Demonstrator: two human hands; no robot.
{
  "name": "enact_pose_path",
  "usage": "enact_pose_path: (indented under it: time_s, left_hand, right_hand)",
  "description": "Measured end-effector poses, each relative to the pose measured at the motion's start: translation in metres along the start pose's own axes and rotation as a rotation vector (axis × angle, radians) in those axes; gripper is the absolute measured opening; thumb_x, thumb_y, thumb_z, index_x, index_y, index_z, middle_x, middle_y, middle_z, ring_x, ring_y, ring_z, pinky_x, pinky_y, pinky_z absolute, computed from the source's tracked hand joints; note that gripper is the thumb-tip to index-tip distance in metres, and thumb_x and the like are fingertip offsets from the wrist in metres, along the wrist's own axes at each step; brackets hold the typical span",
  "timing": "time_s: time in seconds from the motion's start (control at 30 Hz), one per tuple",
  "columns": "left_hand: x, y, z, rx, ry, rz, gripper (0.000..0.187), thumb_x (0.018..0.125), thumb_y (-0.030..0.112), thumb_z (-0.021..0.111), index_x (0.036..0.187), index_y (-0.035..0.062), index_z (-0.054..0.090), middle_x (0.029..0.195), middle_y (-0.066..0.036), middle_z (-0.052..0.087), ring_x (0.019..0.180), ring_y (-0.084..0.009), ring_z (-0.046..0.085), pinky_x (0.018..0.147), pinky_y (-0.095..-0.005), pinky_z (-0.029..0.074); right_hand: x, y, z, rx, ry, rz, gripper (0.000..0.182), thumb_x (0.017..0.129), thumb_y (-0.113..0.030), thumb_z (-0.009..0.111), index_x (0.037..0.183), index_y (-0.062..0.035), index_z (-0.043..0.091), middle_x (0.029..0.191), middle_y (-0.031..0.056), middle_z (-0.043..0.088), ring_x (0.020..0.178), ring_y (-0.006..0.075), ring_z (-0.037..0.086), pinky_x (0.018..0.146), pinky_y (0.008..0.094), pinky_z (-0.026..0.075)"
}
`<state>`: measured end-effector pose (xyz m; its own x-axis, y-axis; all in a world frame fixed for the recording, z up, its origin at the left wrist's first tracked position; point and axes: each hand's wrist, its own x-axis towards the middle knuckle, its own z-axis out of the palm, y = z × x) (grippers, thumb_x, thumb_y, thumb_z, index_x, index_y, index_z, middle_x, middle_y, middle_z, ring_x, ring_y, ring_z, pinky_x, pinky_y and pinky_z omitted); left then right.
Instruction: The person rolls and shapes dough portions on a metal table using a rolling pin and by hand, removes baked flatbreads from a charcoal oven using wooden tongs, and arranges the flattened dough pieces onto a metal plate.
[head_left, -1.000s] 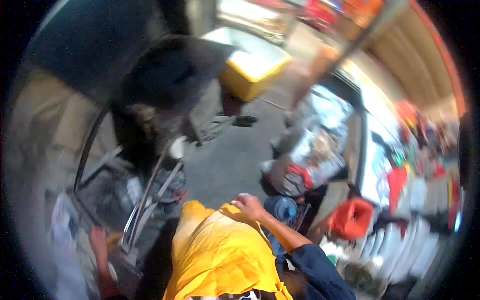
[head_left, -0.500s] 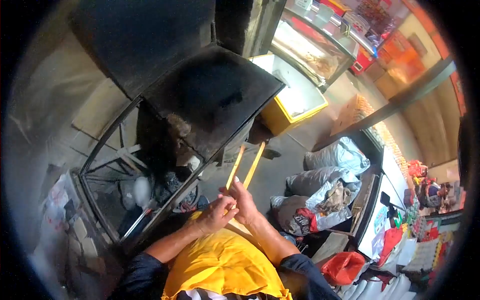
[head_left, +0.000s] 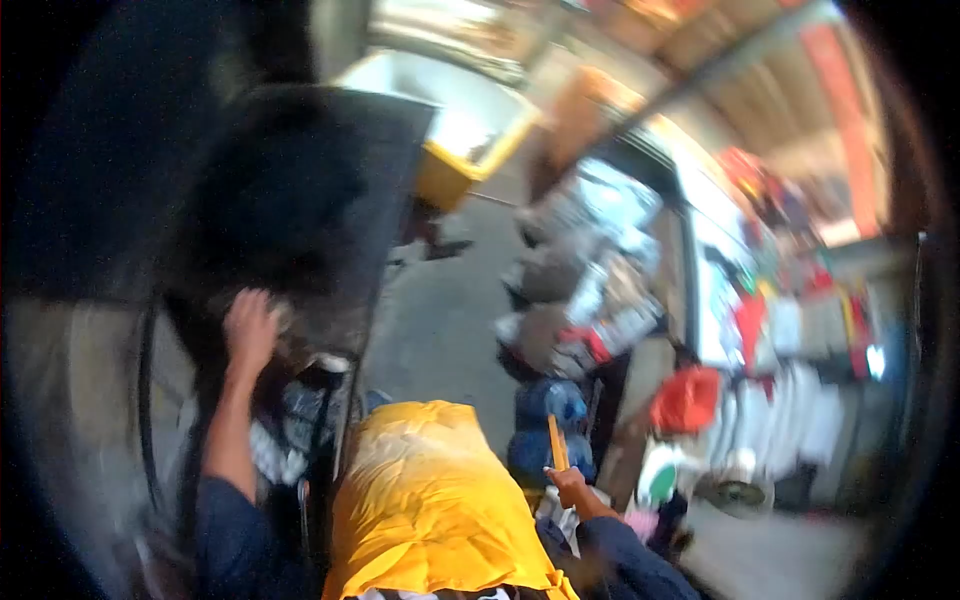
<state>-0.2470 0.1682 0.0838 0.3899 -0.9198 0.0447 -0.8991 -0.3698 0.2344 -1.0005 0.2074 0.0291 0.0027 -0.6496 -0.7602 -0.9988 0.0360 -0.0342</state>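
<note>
My left hand (head_left: 253, 325) reaches over the lower edge of the dark metal surface (head_left: 300, 200), beside a pale brownish lump. Its fingers are blurred, and whether they hold anything cannot be made out. Off to the right, my right hand (head_left: 570, 486) is closed around the lower end of yellow wooden sticks (head_left: 557, 442), seen nearly edge-on as one upright strip. Between my arms is the yellow apron (head_left: 430, 500) on my body.
Filled sacks (head_left: 570, 260) lie on the grey floor (head_left: 430, 320) ahead to the right. Blue bottles (head_left: 550, 405) stand near my right hand, with a red bag (head_left: 686, 400) farther right. A yellow-rimmed white bin (head_left: 450, 165) is at the top.
My hands have parted: the left moved left to the dark surface, the right moved right with the sticks. The view has turned rightward and is blurred.
</note>
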Motion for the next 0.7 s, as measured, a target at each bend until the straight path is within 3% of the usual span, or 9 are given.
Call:
enact_pose_path:
  time_s: [0.03,0.07,0.1,0.2,0.27,0.33,0.4,0.53,0.7]
  left_hand:
    - [-0.002,-0.008,0.013,0.000,0.086,0.044,0.037,0.088,0.021,0.067,0.118,-0.0002,0.063,0.128,-0.021,0.060,0.124,-0.0385,0.053,0.107,-0.0479,0.040]
    - [0.006,-0.006,0.002,-0.095,0.009,0.042,0.030,0.091,0.023,0.064,0.110,-0.0002,0.063,0.121,-0.021,0.061,0.118,-0.0385,0.053,0.101,-0.0490,0.042]
    - [0.005,-0.009,0.010,-0.050,0.058,0.080,0.028,0.092,0.024,0.062,0.106,-0.0001,0.062,0.114,-0.020,0.060,0.113,-0.0388,0.053,0.097,-0.0496,0.043]
    - [0.010,-0.014,0.012,-0.016,-0.074,0.052,0.018,0.093,0.019,0.059,0.093,0.0014,0.059,0.101,-0.017,0.058,0.103,-0.0376,0.054,0.089,-0.0503,0.044]
    - [0.014,-0.019,0.019,0.012,-0.043,0.073,0.016,0.093,0.018,0.058,0.091,0.0019,0.058,0.100,-0.017,0.058,0.102,-0.0372,0.054,0.088,-0.0504,0.044]
    - [0.014,-0.017,0.019,0.059,-0.077,0.046,0.015,0.093,0.017,0.056,0.093,0.0030,0.059,0.100,-0.017,0.059,0.102,-0.0371,0.055,0.089,-0.0497,0.045]
    - [0.011,-0.022,0.024,0.066,-0.046,0.051,0.015,0.093,0.017,0.055,0.093,0.0033,0.059,0.100,-0.016,0.059,0.102,-0.0370,0.055,0.089,-0.0497,0.045]
    - [0.005,-0.032,0.032,0.053,-0.037,0.063,0.016,0.093,0.017,0.052,0.093,0.0032,0.059,0.100,-0.016,0.060,0.102,-0.0367,0.056,0.090,-0.0498,0.044]
    - [-0.034,-0.032,0.024,0.042,-0.045,0.024,0.015,0.092,0.014,0.051,0.092,0.0018,0.060,0.100,-0.018,0.060,0.102,-0.0373,0.055,0.091,-0.0496,0.044]
  right_hand:
    - [-0.034,0.032,0.021,-0.401,-0.015,-0.434,0.066,0.077,-0.051,0.082,0.111,0.0026,0.066,0.090,0.0201,0.072,0.080,0.0368,0.069,0.070,0.0454,0.053]
    - [-0.032,0.065,0.071,0.141,-0.112,0.058,0.062,0.077,-0.054,0.082,0.094,0.0048,0.070,0.073,0.0145,0.068,0.062,0.0317,0.062,0.060,0.0466,0.048]
    - [-0.064,0.011,0.044,0.609,-0.090,0.591,0.062,0.077,-0.055,0.080,0.081,0.0062,0.069,0.070,0.0129,0.066,0.060,0.0275,0.057,0.059,0.0463,0.046]
    - [-0.099,-0.076,0.001,0.661,-0.012,0.663,0.068,0.077,-0.057,0.080,0.096,0.0077,0.068,0.082,0.0160,0.068,0.073,0.0254,0.063,0.064,0.0453,0.049]
    - [-0.094,-0.122,-0.019,0.645,-0.058,0.571,0.080,0.076,-0.060,0.078,0.114,0.0087,0.061,0.103,0.0226,0.068,0.092,0.0289,0.065,0.075,0.0447,0.050]
    - [-0.063,-0.148,-0.018,0.598,0.034,0.285,0.089,0.077,-0.062,0.075,0.127,0.0080,0.053,0.119,0.0278,0.063,0.107,0.0342,0.064,0.087,0.0434,0.050]
    - [-0.045,-0.194,-0.051,0.550,0.049,0.117,0.091,0.078,-0.065,0.071,0.130,0.0072,0.051,0.120,0.0297,0.063,0.113,0.0411,0.062,0.094,0.0447,0.049]
    - [-0.018,-0.271,-0.110,0.437,0.093,-0.200,0.092,0.082,-0.065,0.066,0.137,0.0060,0.047,0.123,0.0290,0.063,0.114,0.0419,0.062,0.097,0.0458,0.048]
    - [-0.020,-0.337,-0.145,0.469,0.020,-0.374,0.095,0.086,-0.066,0.060,0.146,0.0037,0.038,0.137,0.0286,0.053,0.126,0.0412,0.054,0.106,0.0462,0.043]
